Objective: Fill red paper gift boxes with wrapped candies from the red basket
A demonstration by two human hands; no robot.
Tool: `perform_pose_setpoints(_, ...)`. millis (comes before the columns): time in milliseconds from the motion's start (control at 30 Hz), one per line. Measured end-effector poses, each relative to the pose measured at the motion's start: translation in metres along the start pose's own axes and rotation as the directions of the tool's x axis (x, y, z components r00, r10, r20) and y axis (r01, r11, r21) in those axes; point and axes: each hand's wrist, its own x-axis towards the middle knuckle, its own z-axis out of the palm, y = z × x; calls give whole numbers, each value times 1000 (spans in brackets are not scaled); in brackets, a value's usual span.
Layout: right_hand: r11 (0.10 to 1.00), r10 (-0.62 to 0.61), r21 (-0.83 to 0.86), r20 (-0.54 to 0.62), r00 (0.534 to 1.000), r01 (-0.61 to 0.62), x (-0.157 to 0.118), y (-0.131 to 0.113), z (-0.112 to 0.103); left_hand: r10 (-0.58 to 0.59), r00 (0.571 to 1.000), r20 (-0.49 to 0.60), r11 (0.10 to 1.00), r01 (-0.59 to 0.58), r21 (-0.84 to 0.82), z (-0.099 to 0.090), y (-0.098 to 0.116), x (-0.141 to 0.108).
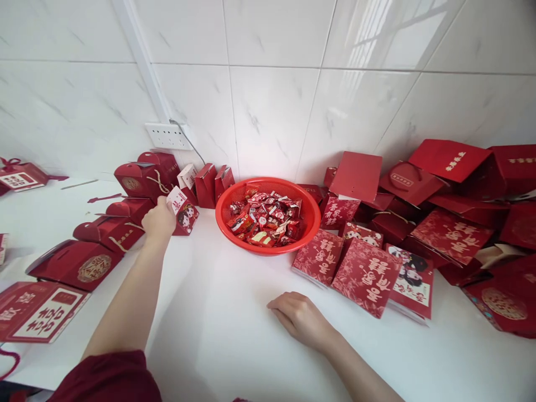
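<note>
My left hand (159, 221) is closed on the upper part of a small red box (184, 215) with a white top and a cartoon figure, at the left of the basket. The box stands on the white table, just in front of a few upright small boxes. My right hand (299, 315) rests on the table below the basket, its fingers curled together and nothing visible in them. Between and beyond my hands sits a round red plastic basket (271, 248) holding many red-wrapped sweets (268, 218).
Red gift boxes (75, 262) line the left side. At the right, flat printed boxes (368, 276) lie before a pile of red boxes (452, 234). Behind are a tiled wall and a socket strip (167, 136) with a cable. Several small boxes (205, 186) stand near the wall.
</note>
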Motion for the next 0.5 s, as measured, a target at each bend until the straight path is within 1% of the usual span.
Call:
perform_pose_setpoints(100,1000,4,11,-2,1000,-4,1,0,-1,-1,1000,31,1000,1,-7,2,2,21)
perform_pose_setpoints(200,999,20,31,10,1000,-21,1,1,-1,12,999,53,1000,-11,-17,5,0,33)
perform_pose_setpoints(333,997,42,61,19,999,-43,2,2,0,31,998,63,999,-29,-36,7,-4,45)
perform_pose_setpoints(500,993,79,89,16,997,-80,3,2,1,92,993,77,991,-84,-100,2,-9,52)
